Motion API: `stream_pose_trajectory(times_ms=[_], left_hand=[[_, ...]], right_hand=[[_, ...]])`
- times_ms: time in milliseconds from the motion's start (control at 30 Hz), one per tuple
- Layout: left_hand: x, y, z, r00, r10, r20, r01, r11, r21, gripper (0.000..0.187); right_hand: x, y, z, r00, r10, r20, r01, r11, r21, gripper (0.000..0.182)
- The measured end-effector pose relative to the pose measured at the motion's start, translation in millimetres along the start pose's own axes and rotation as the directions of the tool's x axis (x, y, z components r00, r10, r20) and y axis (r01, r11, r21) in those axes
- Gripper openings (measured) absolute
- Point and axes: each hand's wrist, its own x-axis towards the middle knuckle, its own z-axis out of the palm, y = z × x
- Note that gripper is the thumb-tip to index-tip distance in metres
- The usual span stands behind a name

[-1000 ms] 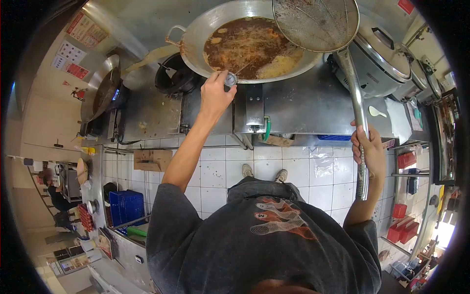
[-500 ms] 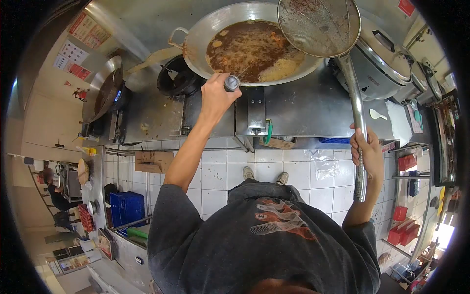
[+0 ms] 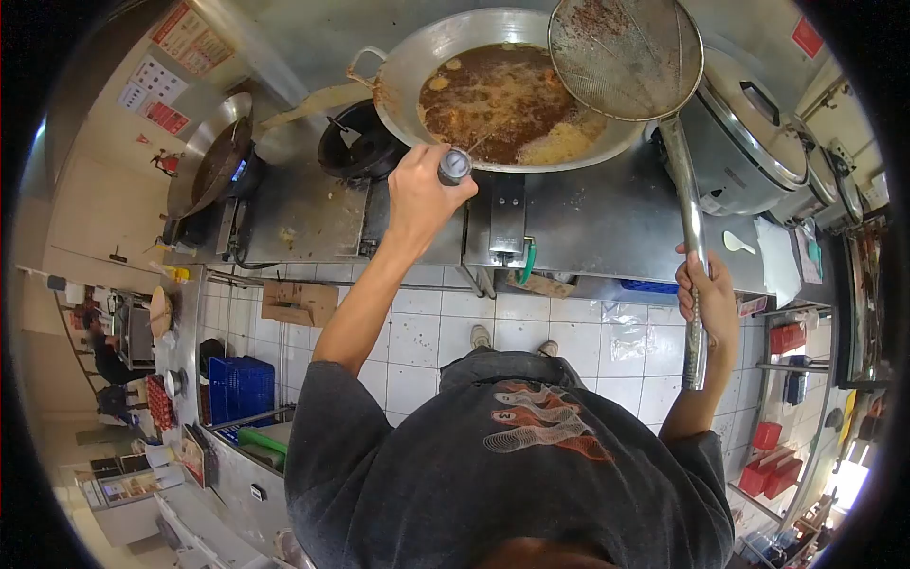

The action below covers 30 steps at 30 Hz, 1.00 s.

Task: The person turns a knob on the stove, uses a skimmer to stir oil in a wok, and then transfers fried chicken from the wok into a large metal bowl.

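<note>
My left hand (image 3: 427, 194) is wrapped round a small dark cylindrical object with a grey round end (image 3: 455, 165), at the near rim of a wide metal wok (image 3: 403, 100). A thin rod runs from beside it toward the wok. Brown bubbling liquid (image 3: 488, 95) fills the wok, with pale foam (image 3: 561, 144) at its near right. My right hand (image 3: 706, 289) grips the long metal handle of a round mesh strainer (image 3: 626, 57). The strainer's mesh hangs over the wok's right side and carries reddish-brown bits.
Large lidded cookers (image 3: 749, 123) stand right of the wok, near a white scoop (image 3: 737, 243). A black pan (image 3: 355, 142) and another wok (image 3: 213, 161) are on the left. A blue crate (image 3: 242, 389) is on the floor; a person (image 3: 112, 360) is far left.
The view has shifted slightly, so the wok and counter appear a little farther right and lower. Both hands keep their holds, and the thin rod now shows more clearly.
</note>
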Motion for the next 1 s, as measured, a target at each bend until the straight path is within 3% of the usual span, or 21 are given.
stream_pose_trajectory(times_ms=[367, 467, 567, 667, 767, 900, 1000], left_hand=[[0.5, 10.3, -20.1, 0.999, 0.011, -0.053, -0.010, 1.000, 0.020, 0.037], [-3.8, 14.8, -43.5, 0.990, -0.071, -0.123, 0.068, 0.997, -0.033, 0.040], [-18.5, -5.6, -71.5, 0.943, -0.249, -0.222, 0.232, 0.967, -0.103, 0.044], [-47.4, -36.5, -99.4, 0.820, -0.464, -0.334, 0.355, 0.871, -0.339, 0.041], [-90.0, -53.2, -124.0, 0.601, -0.666, -0.442, 0.452, 0.739, -0.500, 0.038], [-171.0, -71.3, -125.9, 0.390, -0.744, -0.543, 0.585, 0.656, -0.477, 0.036], [-223.5, -64.1, -103.5, 0.241, -0.817, -0.523, 0.698, 0.521, -0.491, 0.033]], right_hand=[[16.2, -4.4, 5.9, 0.998, 0.005, 0.062, -0.005, 1.000, 0.007, 0.030], [20.3, -6.1, 5.4, 0.997, 0.017, 0.069, -0.017, 1.000, -0.004, 0.032], [23.2, -7.1, 8.3, 0.998, 0.015, 0.063, -0.013, 0.999, -0.029, 0.031], [30.2, -4.5, 8.8, 0.998, 0.017, 0.062, -0.016, 1.000, -0.016, 0.031], [34.2, -8.8, 11.8, 0.999, 0.020, 0.047, -0.018, 0.999, -0.039, 0.032], [39.1, -20.9, 8.6, 1.000, 0.016, 0.023, -0.014, 0.997, -0.072, 0.033], [44.4, -33.4, 1.7, 0.999, 0.030, -0.040, -0.036, 0.985, -0.170, 0.033]])
